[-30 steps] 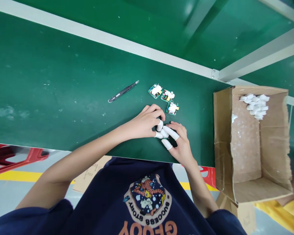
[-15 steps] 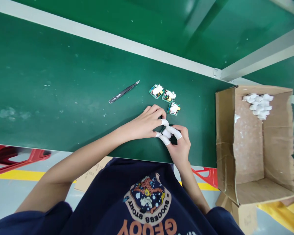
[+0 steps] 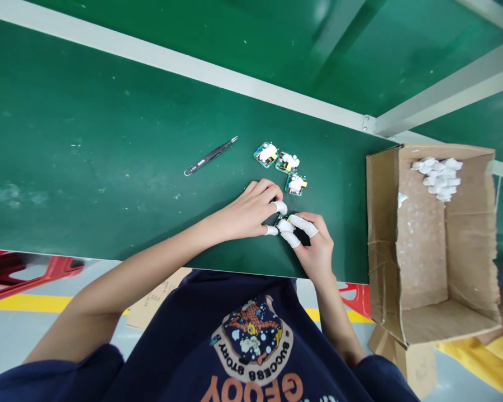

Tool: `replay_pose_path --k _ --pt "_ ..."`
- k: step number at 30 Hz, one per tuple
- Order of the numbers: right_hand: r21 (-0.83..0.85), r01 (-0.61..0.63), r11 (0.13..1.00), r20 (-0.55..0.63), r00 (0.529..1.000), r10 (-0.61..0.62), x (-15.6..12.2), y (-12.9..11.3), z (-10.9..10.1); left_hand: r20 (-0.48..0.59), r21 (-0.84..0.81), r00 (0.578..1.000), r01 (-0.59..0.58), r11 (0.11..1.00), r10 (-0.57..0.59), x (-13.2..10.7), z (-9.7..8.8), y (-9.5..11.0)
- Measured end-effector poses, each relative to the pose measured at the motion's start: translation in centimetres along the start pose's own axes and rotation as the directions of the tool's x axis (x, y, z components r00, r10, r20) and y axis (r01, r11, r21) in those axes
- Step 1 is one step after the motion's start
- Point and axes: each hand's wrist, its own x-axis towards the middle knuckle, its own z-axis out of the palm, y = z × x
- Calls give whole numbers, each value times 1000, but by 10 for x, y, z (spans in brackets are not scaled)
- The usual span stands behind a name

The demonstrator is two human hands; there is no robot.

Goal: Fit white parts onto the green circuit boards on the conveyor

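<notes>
A small circuit board with a white lump on it lies between my hands near the table's front edge, mostly covered by fingers. My left hand grips its left side between thumb and fingertip, both in white finger cots. From the right, my right hand has its cot-covered thumb and forefinger closed around the board's right part, at the white lump. Just beyond my fingers sit three similar circuit boards: a left one, a middle one and a near one, each topped with white material.
Black tweezers lie on the green table to the left of the boards. At the right stands an open cardboard box with several white lumps on its inner wall. A metal frame bar runs along the back.
My right hand has shifted slightly right, its thumb and forefinger drawing away from my left fingertips. My left hand stays almost in place at the board.
</notes>
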Motion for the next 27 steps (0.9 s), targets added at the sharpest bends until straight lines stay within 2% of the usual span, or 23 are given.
replay_pose_path --k 4,9,20,24,27 --pt "39 -29 999 9 1000 29 -2 4 0 3 6 1000 0 1000 0 1 0 0" --pt "-51 -57 997 -36 998 55 -1 3 3 -7 13 1000 -8 1000 8 0 1 -1" --pt "-72 -179 981 38 983 182 7 -3 4 -21 29 1000 -11 1000 12 0 3 -1" --pt "-120 -222 968 -3 975 223 9 -5 8 -27 28 1000 -13 1000 14 0 4 -2" --pt "-96 -228 969 -23 974 227 9 -6 11 -41 37 999 -18 999 19 0 6 -3"
